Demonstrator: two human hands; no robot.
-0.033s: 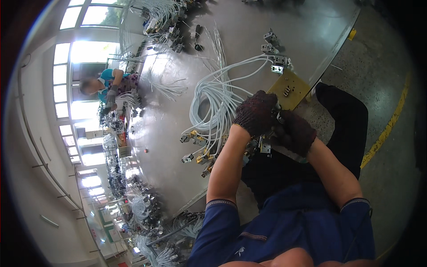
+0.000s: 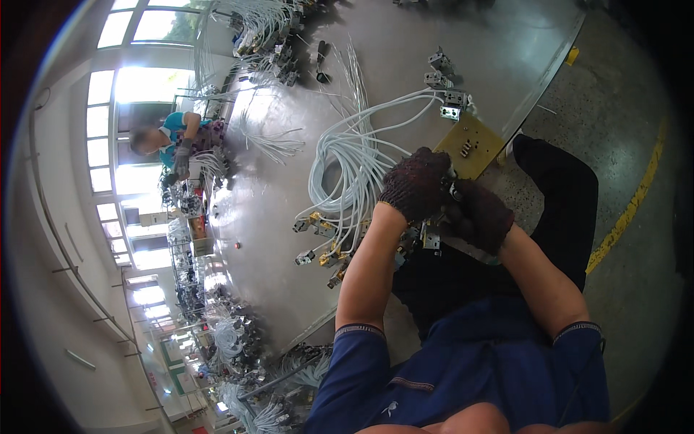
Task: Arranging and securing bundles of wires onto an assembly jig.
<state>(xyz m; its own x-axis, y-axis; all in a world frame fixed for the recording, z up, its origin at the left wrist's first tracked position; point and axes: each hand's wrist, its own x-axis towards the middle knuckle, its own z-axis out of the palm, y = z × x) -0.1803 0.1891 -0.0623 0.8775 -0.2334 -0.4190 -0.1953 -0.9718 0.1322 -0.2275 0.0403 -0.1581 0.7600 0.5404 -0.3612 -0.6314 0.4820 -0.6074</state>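
My left hand (image 2: 416, 184), in a dark knitted glove, is closed close against my right hand (image 2: 477, 217), which wears a similar glove. Between their fingers a small shiny metal part (image 2: 454, 191) shows, mostly covered, so its exact kind cannot be made out. Beside my left hand lies a coil of white cables (image 2: 329, 177). Metal connector pieces (image 2: 431, 240) show just below the hands, and more of them, some with yellow parts (image 2: 332, 253), lie left of my left forearm. Beyond the hands is a yellow board (image 2: 481, 139) with several small brass-coloured pieces (image 2: 466, 148) on it.
Metal box-like fittings (image 2: 450, 105) stand beyond the board on the grey metal table (image 2: 275, 217). A dark-handled tool (image 2: 322, 64) lies farther off. Cable bundles (image 2: 264, 29) pile along the far left edge, where a co-worker (image 2: 173, 137) in blue handles cables.
The co-worker's gloved hands have shifted slightly. My own hands and the things around them show no visible movement.
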